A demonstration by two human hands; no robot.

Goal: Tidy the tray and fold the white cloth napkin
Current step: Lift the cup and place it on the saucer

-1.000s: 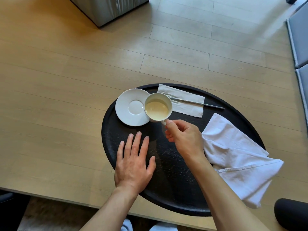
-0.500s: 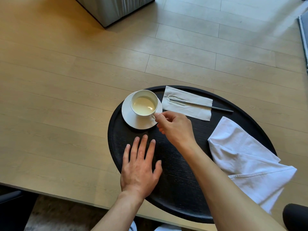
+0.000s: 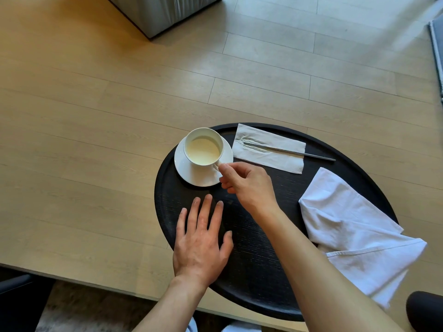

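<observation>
A round black tray (image 3: 251, 271) lies on the wooden table. At its far left a white cup (image 3: 203, 147) with pale liquid stands on a white saucer (image 3: 191, 171). My right hand (image 3: 247, 185) pinches the cup's handle. My left hand (image 3: 201, 240) rests flat on the tray's near left, fingers apart, holding nothing. A paper napkin (image 3: 268, 148) with a thin metal utensil (image 3: 299, 153) across it lies at the far side. The crumpled white cloth napkin (image 3: 354, 233) drapes over the tray's right rim.
The light wooden table (image 3: 96, 164) stretches left and far of the tray. A grey upholstered piece (image 3: 163, 10) stands at the far edge, a grey cushion (image 3: 436, 51) at the right. A dark rounded object (image 3: 426, 312) sits bottom right.
My right hand moved the cup leftward from beside the saucer and set it on the saucer. The left hand stayed flat on the tray.
</observation>
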